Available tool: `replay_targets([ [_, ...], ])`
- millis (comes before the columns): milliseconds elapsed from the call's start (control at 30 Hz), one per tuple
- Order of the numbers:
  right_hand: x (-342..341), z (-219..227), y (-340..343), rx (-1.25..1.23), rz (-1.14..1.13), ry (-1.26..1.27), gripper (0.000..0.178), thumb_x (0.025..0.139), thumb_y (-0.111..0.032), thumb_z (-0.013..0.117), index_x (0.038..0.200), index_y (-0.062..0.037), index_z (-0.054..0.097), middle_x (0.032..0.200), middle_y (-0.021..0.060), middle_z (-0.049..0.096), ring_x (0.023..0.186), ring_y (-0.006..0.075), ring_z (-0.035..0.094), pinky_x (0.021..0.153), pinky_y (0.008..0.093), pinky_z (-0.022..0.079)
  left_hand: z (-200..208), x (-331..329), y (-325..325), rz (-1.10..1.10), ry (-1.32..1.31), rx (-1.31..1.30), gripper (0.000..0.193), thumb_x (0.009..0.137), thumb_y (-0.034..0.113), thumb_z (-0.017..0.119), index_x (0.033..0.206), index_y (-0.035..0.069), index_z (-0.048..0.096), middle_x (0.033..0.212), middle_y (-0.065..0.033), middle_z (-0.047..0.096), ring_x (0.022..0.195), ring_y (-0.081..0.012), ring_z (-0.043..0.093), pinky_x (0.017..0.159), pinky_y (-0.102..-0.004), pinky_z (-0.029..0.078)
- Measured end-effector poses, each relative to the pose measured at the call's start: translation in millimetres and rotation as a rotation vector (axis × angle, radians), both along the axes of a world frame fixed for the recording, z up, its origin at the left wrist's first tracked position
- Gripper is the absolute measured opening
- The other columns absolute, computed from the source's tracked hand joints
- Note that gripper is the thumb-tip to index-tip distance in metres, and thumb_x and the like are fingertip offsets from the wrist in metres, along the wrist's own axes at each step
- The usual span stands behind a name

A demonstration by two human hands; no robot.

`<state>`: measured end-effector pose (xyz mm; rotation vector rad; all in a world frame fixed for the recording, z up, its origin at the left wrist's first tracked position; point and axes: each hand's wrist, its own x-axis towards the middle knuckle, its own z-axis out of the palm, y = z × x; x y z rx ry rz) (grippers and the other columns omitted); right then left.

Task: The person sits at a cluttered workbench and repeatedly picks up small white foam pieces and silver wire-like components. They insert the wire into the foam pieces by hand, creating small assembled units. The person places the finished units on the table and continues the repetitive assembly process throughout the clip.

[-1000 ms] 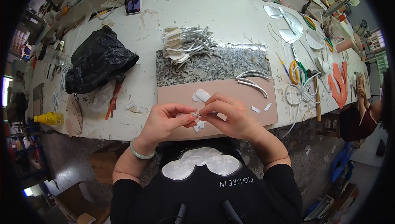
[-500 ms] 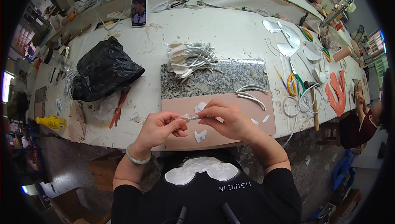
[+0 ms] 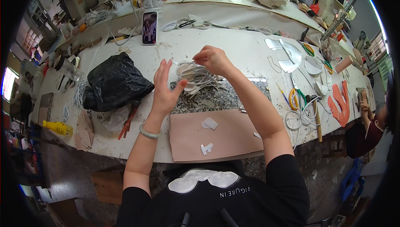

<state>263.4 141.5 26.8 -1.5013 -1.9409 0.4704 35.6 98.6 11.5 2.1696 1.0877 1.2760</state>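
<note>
A pile of silver straps with cream rounded tabs [image 3: 192,80] lies on the speckled granite slab [image 3: 250,95]. Over the pile's far edge, my right hand [image 3: 214,61] has its fingertips pinched together; whatever is between them is too small to make out. My left hand [image 3: 165,89], a pale bangle on its wrist, is raised beside the pile's left side with fingers spread and nothing in them. On the pinkish-brown board [image 3: 233,135] closer to me lie white rounded pieces [image 3: 209,123] and small white scraps [image 3: 206,148]. My right forearm hides part of the slab and board.
A black plastic bag [image 3: 116,83] sits to the left, near a yellow bottle [image 3: 57,127]. A phone [image 3: 149,28] stands at the back. Scissors [image 3: 294,97], white cord [image 3: 304,116] and orange pieces [image 3: 340,104] lie right. Another person's hands [image 3: 365,106] are far right.
Both hands have moved from above the board, where they held a small silver strap between them, forward to the pile. The left hand has let go and opened. The view has shifted too.
</note>
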Motion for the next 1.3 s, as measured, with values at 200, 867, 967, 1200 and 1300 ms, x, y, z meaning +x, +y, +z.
replay_targets([
  [200, 13.2, -10.1, -8.8, 0.045, -0.003, -0.024, 0.022, 0.083, -0.029, 0.070, 0.102, -0.0178, 0.074, 0.100, 0.0018, 0.067, 0.098, 0.0223, 0.062, 0.090, 0.0466, 0.038, -15.2, 26.0, 34.2, -0.140, 0.338, 0.127, 0.057, 0.089, 0.038, 0.064, 0.135, 0.007, 0.052, 0.147, -0.0175, 0.040, 0.139, -0.0350, 0.032, 0.110, -0.0461, 0.028],
  [867, 80.7, -27.7, -197.5, 0.020, -0.188, -0.145, 0.015, 0.075, -0.013, 0.077, 0.084, -0.0072, 0.067, 0.083, 0.0042, 0.063, 0.081, 0.0242, 0.059, 0.073, 0.0381, 0.047, -20.4, 22.2, -81.4, -0.476, 0.314, -0.238, 0.029, 0.077, 0.012, 0.076, 0.104, 0.006, 0.069, 0.102, -0.0079, 0.062, 0.106, -0.0274, 0.048, 0.094, -0.0367, 0.041],
  [967, 75.4, -7.8, -195.0, 0.108, -0.138, -0.116, 0.012, 0.079, -0.014, 0.074, 0.086, -0.0077, 0.067, 0.083, 0.0039, 0.063, 0.083, 0.0248, 0.059, 0.075, 0.0385, 0.045, -24.7, 22.7, -80.5, -0.529, 0.346, -0.239, 0.029, 0.076, 0.011, 0.076, 0.103, 0.005, 0.068, 0.102, -0.0081, 0.062, 0.104, -0.0274, 0.048, 0.093, -0.0363, 0.041],
  [1200, 67.4, 23.2, -194.2, 0.147, -0.027, 0.220, 0.013, 0.082, -0.006, 0.071, 0.093, -0.0044, 0.064, 0.087, 0.0064, 0.060, 0.078, 0.0199, 0.063, 0.063, 0.0323, 0.049, -15.0, 16.9, -86.0, -0.417, 0.309, -0.302, 0.018, 0.078, 0.010, 0.075, 0.092, 0.003, 0.066, 0.090, -0.0071, 0.061, 0.092, -0.0229, 0.053, 0.076, -0.0333, 0.049],
  [1300, 54.8, 27.1, -197.1, 0.186, -0.014, 0.291, 0.014, 0.082, -0.005, 0.071, 0.094, -0.0044, 0.063, 0.089, 0.0075, 0.059, 0.079, 0.0178, 0.064, 0.062, 0.0301, 0.051, -15.5, 11.6, -91.7, -0.337, 0.232, -0.432, 0.017, 0.079, 0.010, 0.074, 0.092, 0.003, 0.067, 0.086, -0.0073, 0.061, 0.083, -0.0201, 0.055, 0.072, -0.0322, 0.048],
])
